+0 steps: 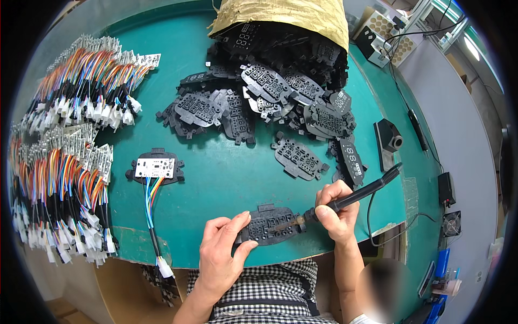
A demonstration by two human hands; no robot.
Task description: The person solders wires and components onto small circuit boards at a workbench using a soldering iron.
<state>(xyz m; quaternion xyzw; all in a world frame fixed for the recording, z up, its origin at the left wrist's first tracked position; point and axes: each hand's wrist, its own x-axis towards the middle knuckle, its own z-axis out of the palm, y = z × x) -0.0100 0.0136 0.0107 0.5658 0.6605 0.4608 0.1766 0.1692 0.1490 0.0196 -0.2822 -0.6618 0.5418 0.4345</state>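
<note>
Near the table's front edge lies a black plastic display housing (263, 225) with rows of small openings. My left hand (220, 251) grips its left end between thumb and fingers. A soldering iron (372, 188) with a black handle is held in my right hand (337, 211), slanting down to the left. Its tip is over the right part of the housing; whether it touches cannot be made out. To the left sits another black housing (180, 175) carrying a white circuit board (155, 168). Coloured wires (149, 208) run from that board to a white connector (164, 267).
A yellow sack (286, 13) spills a pile of black housings (270, 83) at the back. Bundles of wired circuit boards (59, 167) fill the left side. An iron stand (387, 141), the iron's cable (370, 221) and a small fan (452, 223) are at the right.
</note>
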